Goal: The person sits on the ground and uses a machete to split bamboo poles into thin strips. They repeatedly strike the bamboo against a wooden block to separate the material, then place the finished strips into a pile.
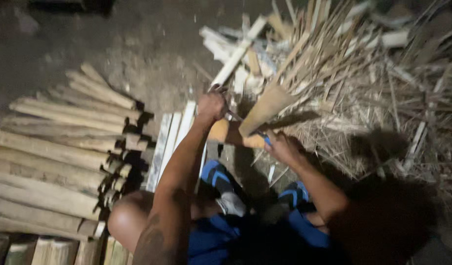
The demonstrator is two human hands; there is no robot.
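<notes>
Stacked split logs (pixel 54 162) along the left edge, pale, laid side by side with cut ends facing right, some ends in deep shadow. Just right of the stack, flat pale slats (pixel 173 137) lying on the dirt floor (pixel 137 44), running up and away from the bare knee (pixel 128 218). Past the knee, blue shorts (pixel 211 240) low in the middle, dim and partly lost in shadow. Above them, two feet in blue sandals (pixel 221 184), one near the slats, the other further right and darker.

Left hand (pixel 211 105) at the centre, arm stretched up from the lower edge, fist curled tight around a dark blade handle (pixel 228 114); blade itself blurred, shape hard to make out. Just right of that fist, touching the blade, a wedge of split wood (pixel 265 108), wide end up, narrow end down, tilted to the right. Under it, an orange-brown round block (pixel 236 135), lying across between both hands.

Right hand (pixel 285 147) lower and to the right, fingers wrapped around the near end of the block beside the foot of the wedge; exact hold blurred, seemingly closed on the wood.

Beyond and to the right, a large heap of thin strips and splinters (pixel 363 73), pale and tangled, spreading to the right edge, with a few broader white offcuts (pixel 236 49) at its near left side. Bottom right corner nearly black.
</notes>
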